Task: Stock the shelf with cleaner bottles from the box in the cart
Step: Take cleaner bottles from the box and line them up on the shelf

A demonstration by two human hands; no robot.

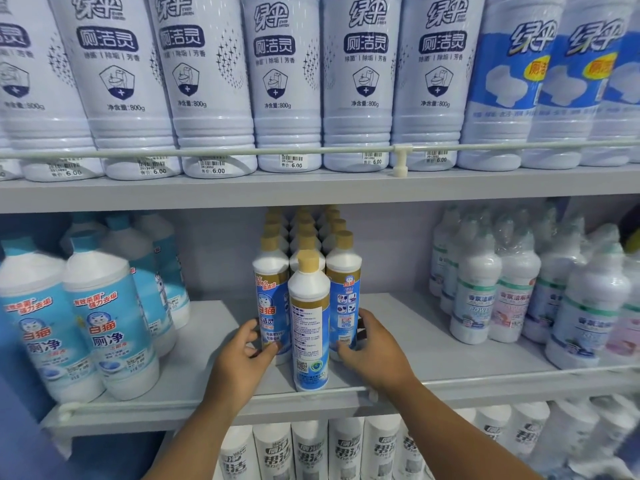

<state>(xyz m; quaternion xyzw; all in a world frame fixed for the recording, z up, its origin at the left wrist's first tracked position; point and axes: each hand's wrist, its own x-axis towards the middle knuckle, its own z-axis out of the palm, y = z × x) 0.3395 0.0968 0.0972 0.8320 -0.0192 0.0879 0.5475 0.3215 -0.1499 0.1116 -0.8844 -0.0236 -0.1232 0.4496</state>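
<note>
Head view looks at a middle shelf [214, 344] where gold-capped cleaner bottles stand in three tight columns running back toward the wall. One more bottle, the front bottle [309, 323], stands alone ahead of the middle column, near the shelf's front lip, with its back label of small print turned outward.

Left hand [242, 358] curls its fingers round the lower body of the left-column bottle [272, 299], thumb on the near side. Right hand [369, 348] does the same to the right-column bottle [344, 292], fingers wrapped round its far flank. Both hands are closed on their bottles rather than resting open — neither touches the front bottle between them.

Gripping low on the two side bottles looks like a way to square the columns or draw them forward level with the lone one, so the facing reads as an even row; that is a judgement, not something shown. The front bottle would probably need turning so its brand side faces out.

Neighbouring stock stands well apart: teal-capped bottles [104, 323] to the left, shrink-wrapped white bottles [512, 289] to the right, large 800g bottles [287, 81] on the shelf above behind a rail [311, 150]. Cart and box are out of view.
</note>
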